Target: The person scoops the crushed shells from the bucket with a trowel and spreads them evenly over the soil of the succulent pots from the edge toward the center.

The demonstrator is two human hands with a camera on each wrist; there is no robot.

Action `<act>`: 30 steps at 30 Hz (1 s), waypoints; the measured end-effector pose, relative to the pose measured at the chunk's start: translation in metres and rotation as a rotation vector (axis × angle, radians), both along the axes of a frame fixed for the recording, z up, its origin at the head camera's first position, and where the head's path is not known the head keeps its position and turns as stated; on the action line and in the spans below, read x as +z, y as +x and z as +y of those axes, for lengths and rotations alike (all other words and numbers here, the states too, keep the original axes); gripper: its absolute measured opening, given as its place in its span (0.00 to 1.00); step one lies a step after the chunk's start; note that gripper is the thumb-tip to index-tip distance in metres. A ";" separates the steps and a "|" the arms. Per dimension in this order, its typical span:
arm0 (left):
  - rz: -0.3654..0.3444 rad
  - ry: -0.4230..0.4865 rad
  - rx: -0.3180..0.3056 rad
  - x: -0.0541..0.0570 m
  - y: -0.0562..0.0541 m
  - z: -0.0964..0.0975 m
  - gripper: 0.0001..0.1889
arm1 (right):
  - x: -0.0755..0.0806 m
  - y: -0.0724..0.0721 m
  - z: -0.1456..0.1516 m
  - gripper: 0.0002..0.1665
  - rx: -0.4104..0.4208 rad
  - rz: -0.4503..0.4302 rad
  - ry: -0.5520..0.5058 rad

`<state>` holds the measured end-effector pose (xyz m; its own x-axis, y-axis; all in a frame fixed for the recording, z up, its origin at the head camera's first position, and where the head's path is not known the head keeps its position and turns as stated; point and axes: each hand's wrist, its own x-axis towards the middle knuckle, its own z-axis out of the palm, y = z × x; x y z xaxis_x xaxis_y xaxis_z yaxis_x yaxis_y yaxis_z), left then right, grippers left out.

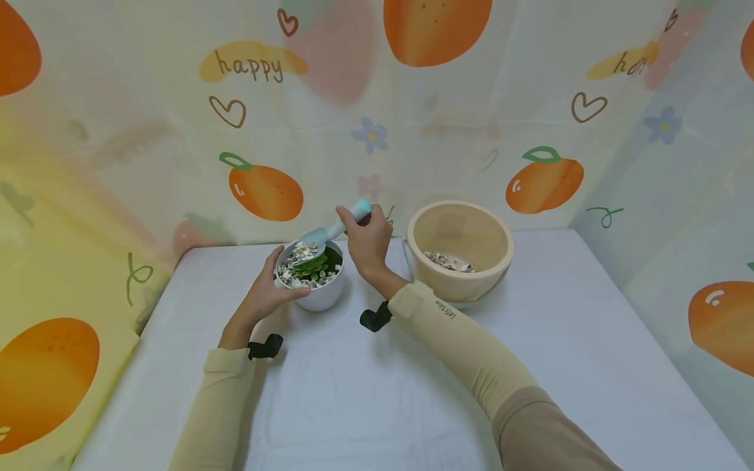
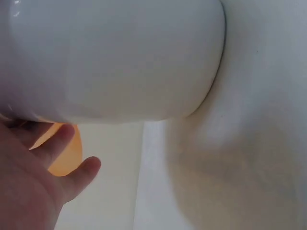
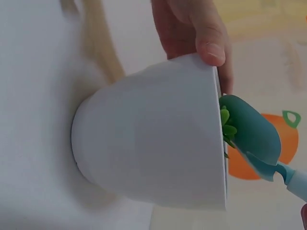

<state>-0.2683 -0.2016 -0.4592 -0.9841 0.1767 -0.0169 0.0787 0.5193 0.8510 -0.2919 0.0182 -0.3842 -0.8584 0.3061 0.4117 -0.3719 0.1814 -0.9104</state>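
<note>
A white plant pot (image 1: pixel 321 297) stands upright on the table, holding a green succulent (image 1: pixel 315 267) and pale stones (image 1: pixel 288 273). My left hand (image 1: pixel 263 294) grips its left side near the rim, the thumb along the near edge. The right wrist view shows that thumb (image 3: pixel 212 51) at the pot's rim. My right hand (image 1: pixel 370 243) holds a small light-blue trowel (image 1: pixel 315 237) by its handle, above the pot's right side. The trowel's blade tilts down over the succulent, with pale stones on and around it. In the right wrist view, the blade (image 3: pixel 254 129) is close to the leaves.
A beige bucket (image 1: pixel 462 284) with some stones (image 1: pixel 449 261) at its bottom stands right of the pot, behind my right forearm. The white-covered table (image 1: pixel 330 405) ends at a fruit-printed cloth backdrop (image 1: pixel 436 157). Black wrist cameras (image 1: pixel 375 318) sit under both wrists.
</note>
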 end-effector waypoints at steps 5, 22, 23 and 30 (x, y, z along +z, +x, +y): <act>0.012 0.026 0.029 -0.002 0.003 0.004 0.61 | -0.001 0.002 -0.001 0.20 0.012 0.010 0.017; 0.006 -0.038 0.023 0.001 0.007 0.001 0.62 | 0.002 0.000 0.003 0.19 0.045 0.025 -0.018; 0.004 -0.027 0.022 0.000 0.006 0.000 0.62 | 0.001 -0.001 0.003 0.19 0.042 0.020 -0.021; 0.029 -0.034 0.056 -0.002 0.006 0.004 0.62 | 0.001 -0.002 0.007 0.18 0.059 0.018 -0.065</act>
